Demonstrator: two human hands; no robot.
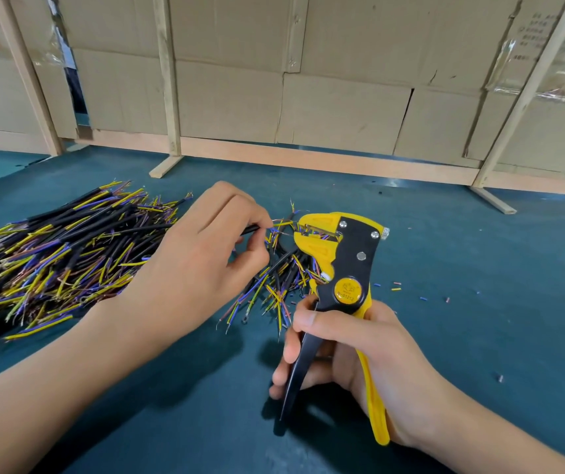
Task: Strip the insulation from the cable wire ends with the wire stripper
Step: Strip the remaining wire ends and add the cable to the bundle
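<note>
My right hand (349, 350) grips the wire stripper (339, 268) by its handles: fingers curled round the black handle, the yellow handle seated against my palm. The tool stands nearly upright above the bench (479, 268), head away from me, its yellow jaws turned toward the left.

My left hand (198, 254) pinches one black cable (250, 229) between thumb and forefinger, just short of its end. The cable's thin coloured wire ends (282, 223) — yellow and blue among them — run from my fingertips into the stripper's jaws. Whether the jaws are clamped on the wires cannot be told.

A large pile of cables (62, 248) lies toward the left edge of the bench, partly beneath my left forearm: black jackets with yellow, blue and brown conductors fanning out at both ends. A smaller heap of cables (281, 285) lies between my two hands, directly behind and below the stripper's head.

Short offcuts of insulation (396, 285) — yellow, blue, pink — are scattered over the blue bench surface to the right of the tool.

Along the far edge of the bench stands a wooden frame (171, 97) backed with cardboard sheets (342, 111).
</note>
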